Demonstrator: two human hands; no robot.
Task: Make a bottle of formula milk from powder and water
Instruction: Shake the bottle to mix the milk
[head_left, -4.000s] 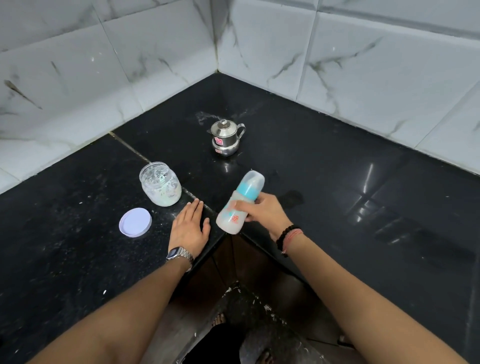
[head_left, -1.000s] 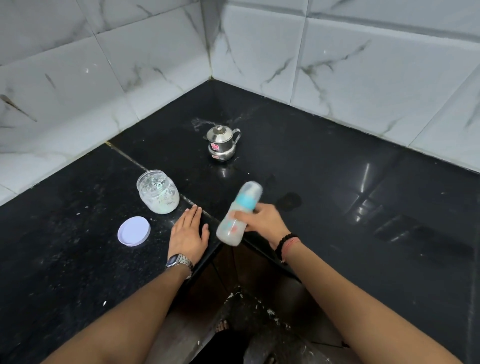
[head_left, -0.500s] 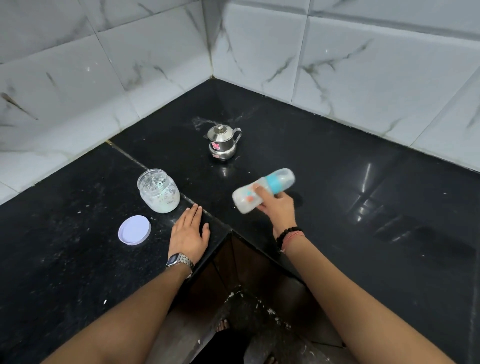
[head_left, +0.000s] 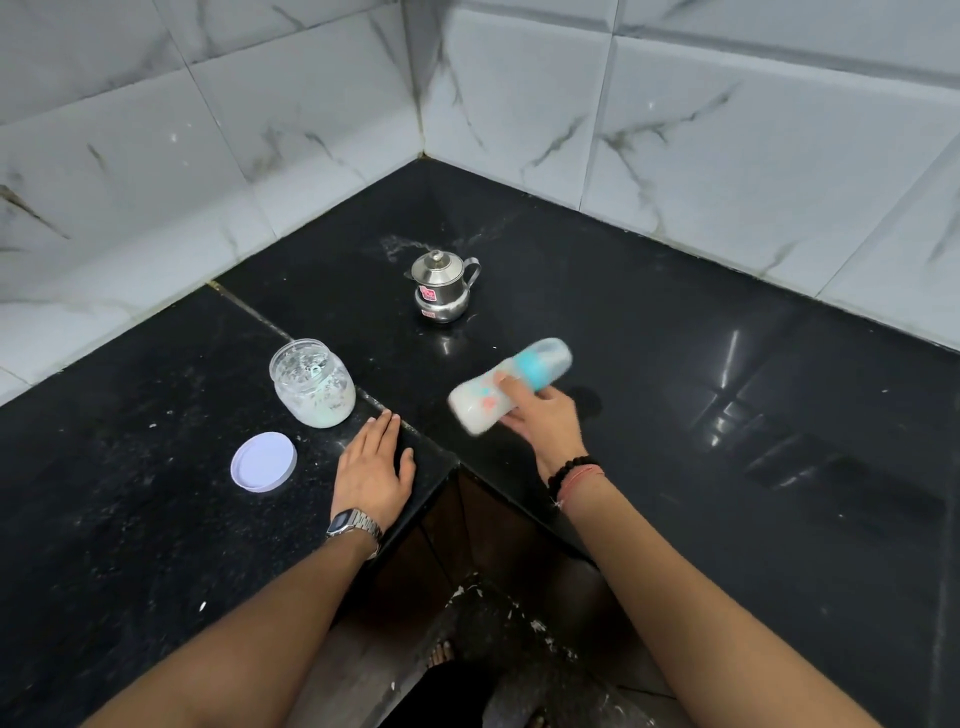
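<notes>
My right hand (head_left: 545, 423) grips a baby bottle (head_left: 488, 397) with a turquoise collar and clear cap, holding it tilted above the black counter (head_left: 675, 415). The capped end points up and to the right, and the bottle is blurred and holds white milk. Flat on the counter near its inner corner edge rests my left hand (head_left: 374, 467), fingers straight. A clear jar of white powder (head_left: 313, 383) stands open just beyond that hand, with a small scoop inside. Its white lid (head_left: 264, 461) lies to the left of my left hand.
A small steel pot with lid and handle (head_left: 443, 288) stands further back toward the corner. White marble-look tiled walls (head_left: 260, 130) close the counter at the back and left. The counter's inner corner edge drops to the floor between my arms.
Across the frames the bottle has swung between near upright and strongly tilted in my right hand, and now hangs a little lower than half a second ago. My left hand has stayed flat.
</notes>
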